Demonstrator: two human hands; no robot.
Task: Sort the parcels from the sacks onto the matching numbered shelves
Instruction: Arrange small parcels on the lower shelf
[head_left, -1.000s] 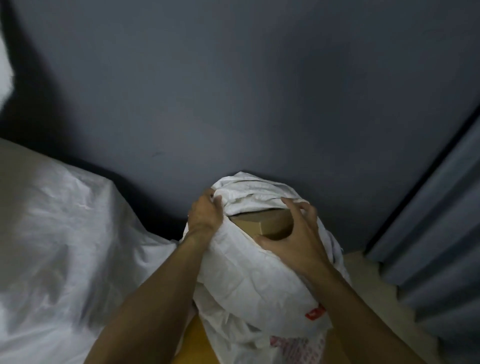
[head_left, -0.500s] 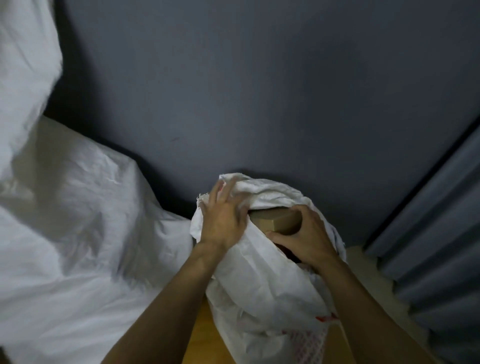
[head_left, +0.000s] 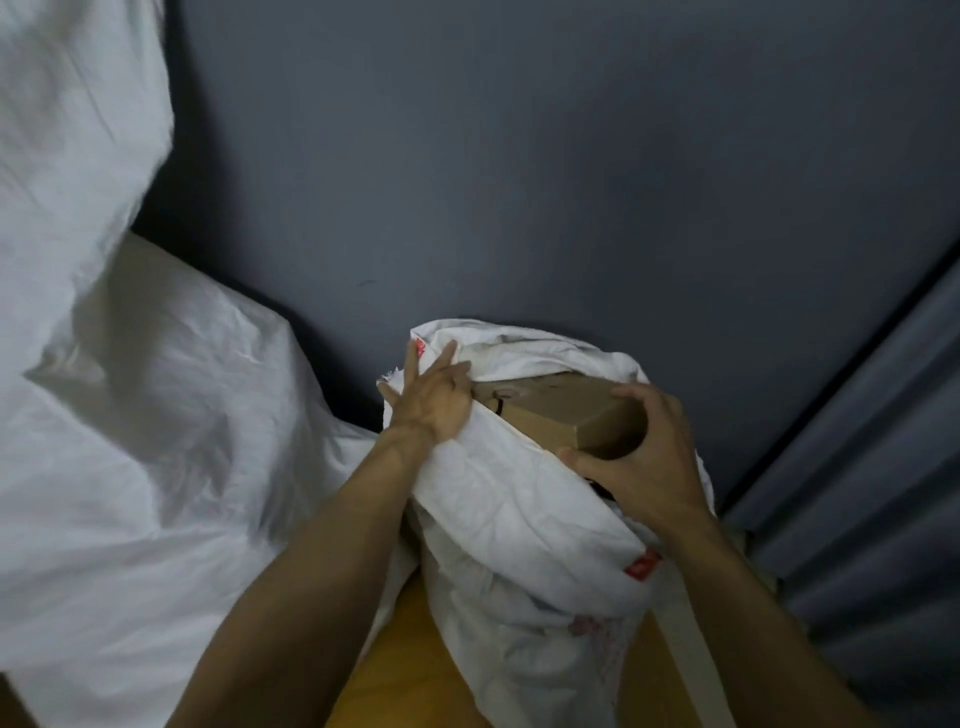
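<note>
Down at centre-right of the frame, the right hand (head_left: 641, 457) grips a cardboard box (head_left: 545, 415) poking from the white sack (head_left: 519, 519) — the left hand (head_left: 431, 408) presses the sack's rim, fingers straight.

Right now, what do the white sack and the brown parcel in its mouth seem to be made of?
The white sack: probably woven plastic fabric, matte; stiff creases, frayed rim. The brown parcel: looks like plain cardboard, matte, with sharp folded edges and flat tan faces.
</note>
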